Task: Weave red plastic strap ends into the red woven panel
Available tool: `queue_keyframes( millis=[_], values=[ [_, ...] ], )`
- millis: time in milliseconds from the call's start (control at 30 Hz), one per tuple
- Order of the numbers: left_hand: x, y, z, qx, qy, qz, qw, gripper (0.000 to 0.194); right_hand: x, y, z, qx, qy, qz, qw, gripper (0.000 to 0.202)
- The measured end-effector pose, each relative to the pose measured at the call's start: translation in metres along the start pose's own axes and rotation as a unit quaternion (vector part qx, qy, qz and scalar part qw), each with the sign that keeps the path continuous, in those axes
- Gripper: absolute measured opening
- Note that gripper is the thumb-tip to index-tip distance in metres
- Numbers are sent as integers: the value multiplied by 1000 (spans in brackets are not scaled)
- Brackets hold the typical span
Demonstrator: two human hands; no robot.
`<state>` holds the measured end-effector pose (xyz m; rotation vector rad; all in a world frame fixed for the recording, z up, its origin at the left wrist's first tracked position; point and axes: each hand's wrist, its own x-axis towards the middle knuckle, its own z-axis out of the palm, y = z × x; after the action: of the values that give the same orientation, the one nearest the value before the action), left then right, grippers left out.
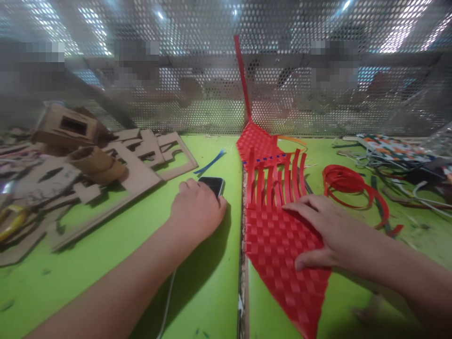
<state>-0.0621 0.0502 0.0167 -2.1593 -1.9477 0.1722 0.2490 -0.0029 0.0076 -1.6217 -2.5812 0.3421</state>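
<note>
Counted 2 red woven pcs. on green tabletop [208,287]: 1 near weave [271,242] under R hand [323,226], 1 far weave [256,136] by perforated panel [197,103]. Near weave: located approx. ctr., just R of table seam [242,282]. Tapers to 1 pt. toward viewer, veering slightly R, w/ long axis far-to-near. Bears several loose strips [259,186] at far edge; exact no. unclear due to overlap. Found R hand resting on weave, w/ thumb and fingers spread apart. Found L hand [197,207] over 1 phone [215,186]; cannot tell if clamped. Counted also 1 red coil [339,172] and 1 blue strip [212,161]. Containers: 1 cardboard box [52,124], far L, w/ rectangular opening, dark inside; cannot tell contents. Nearby, 1 cardboard tube [93,165], interior unclear.
</note>
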Motion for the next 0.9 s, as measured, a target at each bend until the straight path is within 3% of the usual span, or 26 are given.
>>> queue_keyframes(
  millis=[100, 200, 333, 433, 533, 900],
  values=[
    [-4, 3, -3, -13, 1, 3, 1000, 66, 0, 0, 1, 4, 9, 0, 1000, 102],
    [-22, 17, -10, -72, 52, 30, 996, 62, -1, 0, 3, -3, 32, -9, 999, 101],
    [-53, 49, -15, -179, 64, 226, 956, 51, -4, -1, 6, -37, 80, -12, 996, 97],
    [-65, 62, -11, -141, 96, 306, 937, 47, -5, 0, 7, -42, 79, -9, 996, 97],
    [-64, 64, -7, -125, 94, 314, 936, 45, -3, 1, 8, -42, 63, -6, 997, 102],
    [-50, 58, -7, -215, 34, 305, 927, 48, 5, 3, 3, -30, 22, -5, 999, 107]
  ],
)
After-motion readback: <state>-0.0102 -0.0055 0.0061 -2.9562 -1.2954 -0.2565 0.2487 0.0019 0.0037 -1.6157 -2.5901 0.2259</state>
